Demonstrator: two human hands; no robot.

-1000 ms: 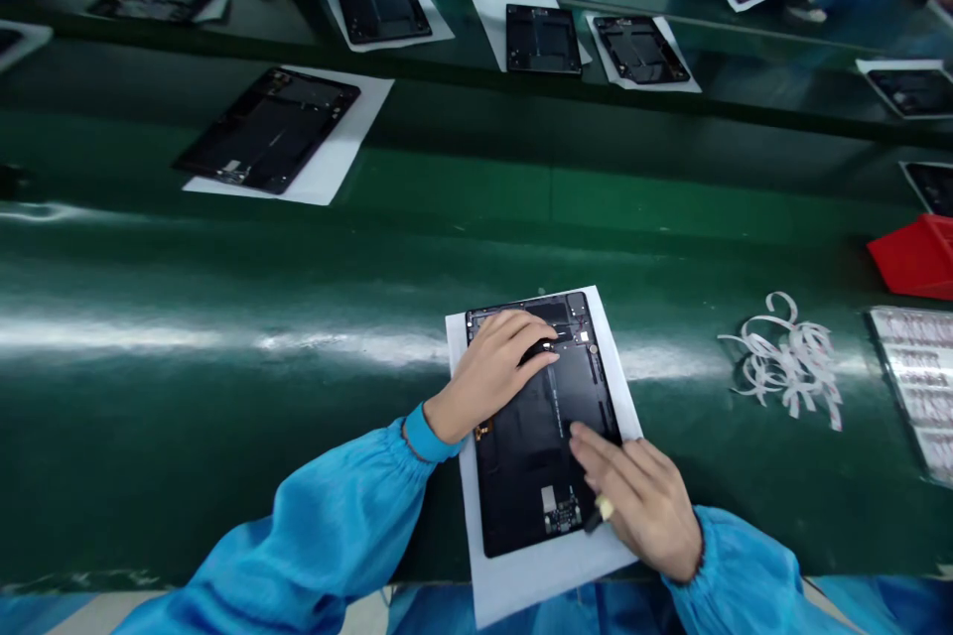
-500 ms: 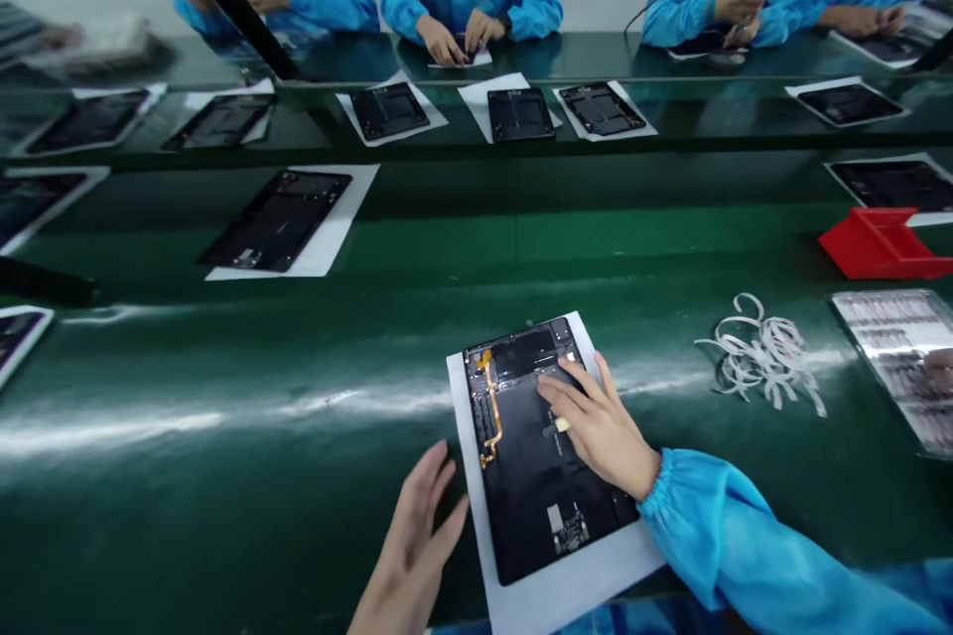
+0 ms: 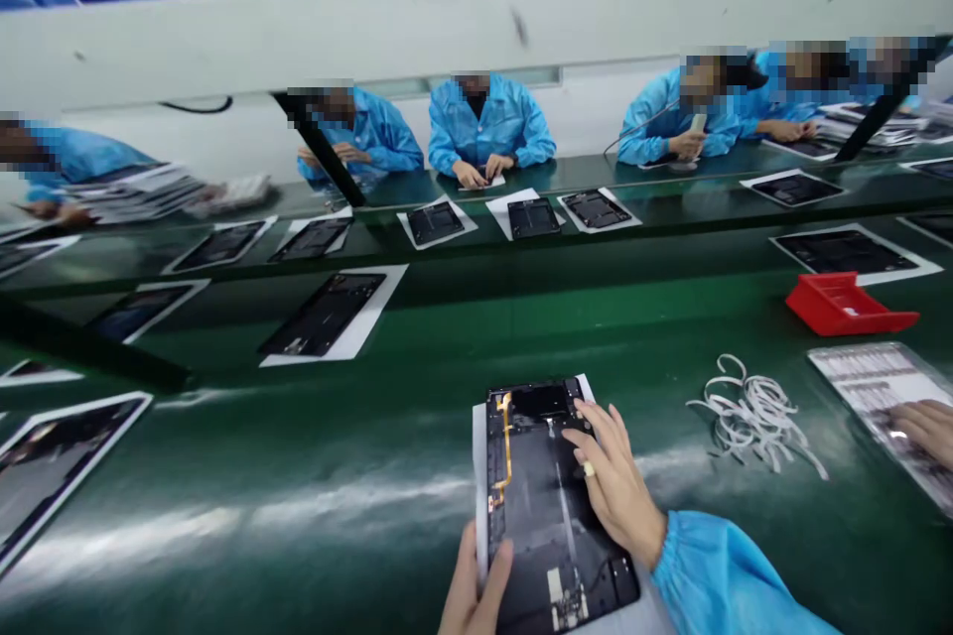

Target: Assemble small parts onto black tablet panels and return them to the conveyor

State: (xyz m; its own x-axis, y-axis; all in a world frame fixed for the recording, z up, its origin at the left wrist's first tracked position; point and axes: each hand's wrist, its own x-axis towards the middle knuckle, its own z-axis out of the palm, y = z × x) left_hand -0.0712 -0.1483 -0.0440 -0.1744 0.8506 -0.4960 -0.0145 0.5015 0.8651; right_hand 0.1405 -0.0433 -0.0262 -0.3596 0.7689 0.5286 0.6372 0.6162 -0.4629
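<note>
An opened tablet chassis (image 3: 547,506) lies back-up on a white sheet (image 3: 478,446) at the near edge of the green conveyor belt (image 3: 298,476). The right hand (image 3: 614,481) rests flat on its upper right part, fingers spread and loosely extended, gripping nothing. The left hand (image 3: 473,590) pinches the sheet's lower left edge, thumb on top. An orange flex cable (image 3: 507,446) runs along the chassis's left side. To the right lie curled white strips (image 3: 751,412), a red tray (image 3: 845,305) and a co-worker's hand (image 3: 923,427).
</note>
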